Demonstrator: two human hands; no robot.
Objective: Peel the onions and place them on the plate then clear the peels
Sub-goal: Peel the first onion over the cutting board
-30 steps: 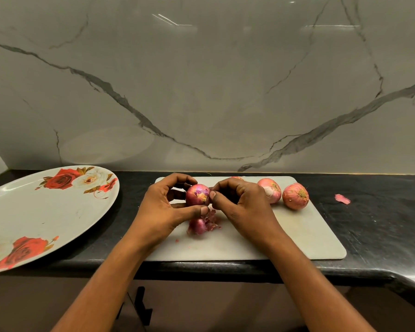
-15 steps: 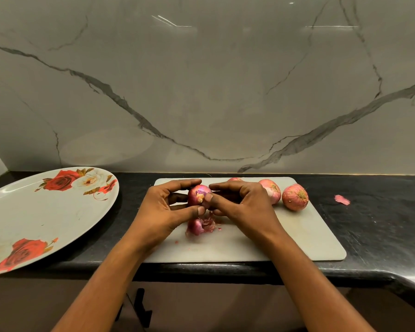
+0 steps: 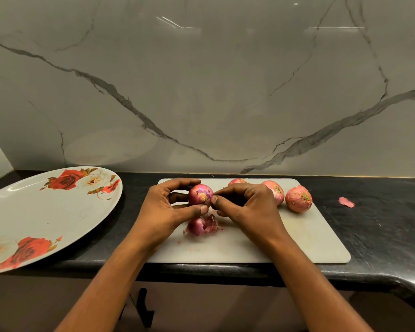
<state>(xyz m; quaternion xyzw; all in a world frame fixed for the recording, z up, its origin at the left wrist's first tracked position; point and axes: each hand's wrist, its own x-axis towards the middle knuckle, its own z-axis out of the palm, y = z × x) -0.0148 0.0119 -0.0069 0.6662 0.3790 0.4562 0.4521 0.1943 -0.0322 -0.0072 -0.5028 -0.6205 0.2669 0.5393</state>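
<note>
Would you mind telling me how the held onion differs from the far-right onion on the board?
The held onion is gripped by the left hand and right hand; the far-right onion lies free on the cutting board. The held onion is darker purple, the far-right onion paler pink. Both are round.

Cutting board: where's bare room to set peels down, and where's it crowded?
Free: the board's near-right corner, right of the right hand; the plate is bare too. Crowded: far edge, three onions; centre, left hand and held onion above the peel pile.

body: bare forearms (image 3: 110, 271) | left grip (image 3: 168, 207): bare, short nails | right grip (image 3: 249, 208): bare, short nails
</note>
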